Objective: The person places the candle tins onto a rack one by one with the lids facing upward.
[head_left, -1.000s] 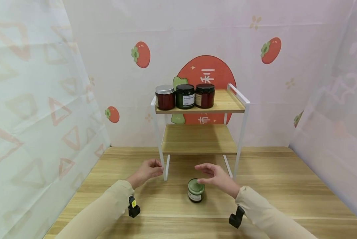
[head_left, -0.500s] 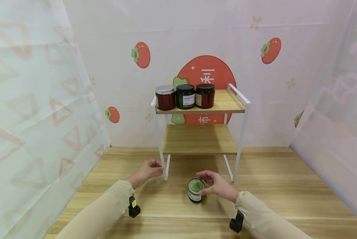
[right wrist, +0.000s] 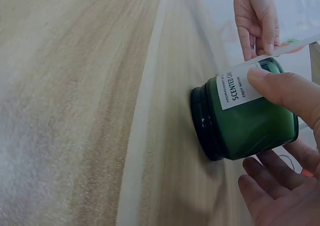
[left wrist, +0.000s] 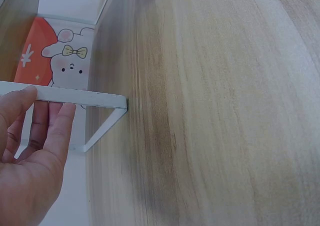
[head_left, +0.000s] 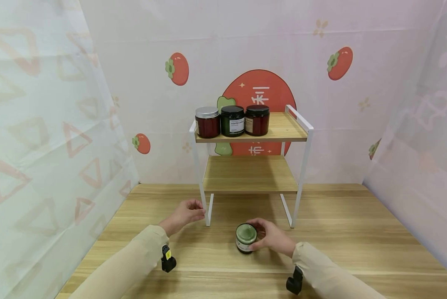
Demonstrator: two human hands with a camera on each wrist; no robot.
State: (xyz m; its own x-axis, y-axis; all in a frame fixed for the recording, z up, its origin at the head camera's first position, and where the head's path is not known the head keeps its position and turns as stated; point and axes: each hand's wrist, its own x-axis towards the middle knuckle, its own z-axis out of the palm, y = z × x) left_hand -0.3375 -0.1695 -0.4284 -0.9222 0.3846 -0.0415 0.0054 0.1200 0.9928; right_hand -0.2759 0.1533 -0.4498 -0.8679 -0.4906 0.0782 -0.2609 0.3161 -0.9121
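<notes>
A green scented candle jar [head_left: 246, 236] stands on the table upside down, its black lid underneath and its base facing up. My right hand [head_left: 273, 237] holds it from the right. In the right wrist view the thumb [right wrist: 282, 88] lies on the white label, and the other fingers are around the far side of the glass. My left hand [head_left: 185, 214] pinches the front left leg of a white-framed shelf rack [left wrist: 75, 94] low down, with thumb in front and fingers behind.
On the rack's upper board [head_left: 283, 126] three candle jars stand in a row at the left: a red one with a silver lid [head_left: 208, 124], a dark green one [head_left: 232, 123] and a dark red one [head_left: 257, 123]. Below is a bare middle board [head_left: 250, 172]. Printed cloth surrounds the wooden table [head_left: 343, 232].
My right hand has come down from above the green candle jar to its right side and taken hold of it. My left hand stays at the rack's leg.
</notes>
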